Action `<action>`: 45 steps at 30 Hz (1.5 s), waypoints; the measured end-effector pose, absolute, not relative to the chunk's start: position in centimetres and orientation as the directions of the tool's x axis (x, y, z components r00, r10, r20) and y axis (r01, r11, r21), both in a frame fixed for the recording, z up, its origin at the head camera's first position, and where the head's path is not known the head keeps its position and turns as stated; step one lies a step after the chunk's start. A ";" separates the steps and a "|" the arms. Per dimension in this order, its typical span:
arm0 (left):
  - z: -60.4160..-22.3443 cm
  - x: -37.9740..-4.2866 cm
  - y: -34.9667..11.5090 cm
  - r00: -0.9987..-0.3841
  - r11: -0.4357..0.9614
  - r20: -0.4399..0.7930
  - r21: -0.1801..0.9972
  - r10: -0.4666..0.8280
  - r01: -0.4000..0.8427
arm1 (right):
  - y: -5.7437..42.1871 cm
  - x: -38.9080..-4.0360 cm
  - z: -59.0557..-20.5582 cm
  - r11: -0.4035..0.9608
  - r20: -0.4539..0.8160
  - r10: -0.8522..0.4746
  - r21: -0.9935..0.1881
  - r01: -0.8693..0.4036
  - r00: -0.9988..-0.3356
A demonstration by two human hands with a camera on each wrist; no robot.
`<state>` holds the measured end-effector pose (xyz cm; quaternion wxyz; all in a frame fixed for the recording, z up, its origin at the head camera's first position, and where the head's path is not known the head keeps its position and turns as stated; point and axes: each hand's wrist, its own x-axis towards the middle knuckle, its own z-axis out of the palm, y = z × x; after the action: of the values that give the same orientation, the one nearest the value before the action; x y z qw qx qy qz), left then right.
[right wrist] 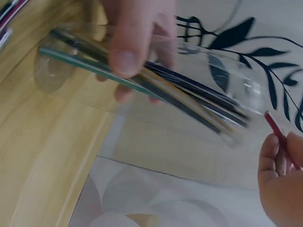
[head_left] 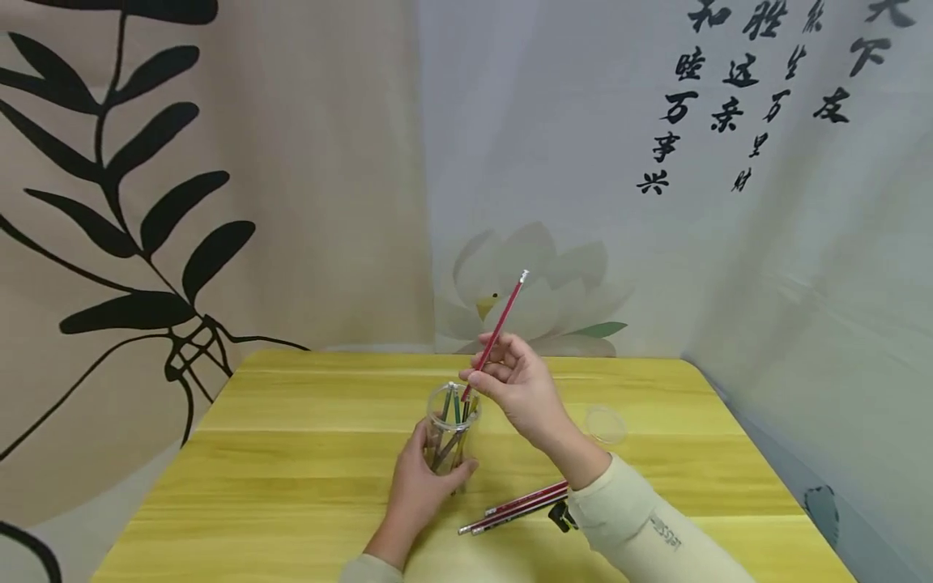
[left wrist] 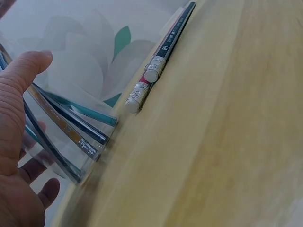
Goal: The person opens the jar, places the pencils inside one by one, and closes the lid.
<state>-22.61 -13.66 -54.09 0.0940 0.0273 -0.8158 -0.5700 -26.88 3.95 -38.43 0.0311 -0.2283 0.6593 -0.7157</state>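
My left hand (head_left: 417, 486) grips a clear plastic jar (right wrist: 47, 80) on the table, thumb in front and fingers behind. Several pencils (right wrist: 90, 66) in teal, dark and yellowish tones lean inside it. Above the jar, my right hand (head_left: 528, 397) pinches a red pencil (head_left: 503, 320) between thumb and fingers. That pencil slants, its silver and white eraser end up and its lower end at the jar's open mouth. In the right wrist view the red pencil's end shows close beside the jar's rim.
Several red and dark pencils (head_left: 513, 510) lie on the yellow wood-grain table (head_left: 291, 470), right of the jar. A small black object (head_left: 561, 517) sits beside them, partly behind the right sleeve. A clear round lid (head_left: 605, 424) lies further right. Printed curtains hang behind.
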 end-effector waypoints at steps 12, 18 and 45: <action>-54.2 -22.7 -13.8 -0.981 0.374 0.142 0.924 -0.130 0.084 | 3.4 -27.3 -38.6 0.261 0.372 -0.489 -0.801 -0.539 -0.789; -54.3 -22.6 -13.9 -0.981 0.390 0.134 0.918 -0.143 0.069 | 4.8 -28.0 -38.2 0.589 0.333 -0.573 -0.469 -0.659 -0.749; -54.5 -22.6 -14.3 -0.981 0.376 0.149 0.922 -0.125 0.092 | 4.4 -27.0 -35.4 0.471 0.119 -0.866 -0.131 -0.872 -0.486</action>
<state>-22.65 -14.34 -54.48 0.0972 0.0099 -0.8238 -0.5585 -26.95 4.37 -35.43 -0.0181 -0.5068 0.8575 -0.0871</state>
